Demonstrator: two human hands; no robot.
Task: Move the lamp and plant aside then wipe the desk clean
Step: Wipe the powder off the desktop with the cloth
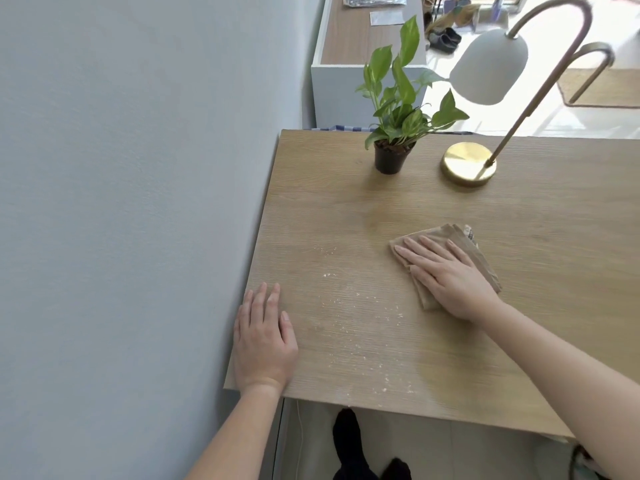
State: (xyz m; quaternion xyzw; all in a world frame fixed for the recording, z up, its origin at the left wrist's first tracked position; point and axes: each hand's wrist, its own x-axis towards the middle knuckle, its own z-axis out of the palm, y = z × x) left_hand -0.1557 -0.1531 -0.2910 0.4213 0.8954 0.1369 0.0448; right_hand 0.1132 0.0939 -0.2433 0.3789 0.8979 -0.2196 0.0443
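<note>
1. Left hand [265,336] lies flat on the wooden worktop [540,216] near its front left corner; fingers straight, grasping nothing.
2. Pale crumbs [349,317] are scattered between the hands.
3. Potted plant [394,109] stands near the far edge.
4. Right hand [446,275] presses a folded tan cloth [460,239] flat, fingers extended; the wiping step seems under way, and the next move likely calls for a leftward sweep through the crumbs.
5. Brass-based desk lamp [467,163] stands near the plant, not touching it.
</note>
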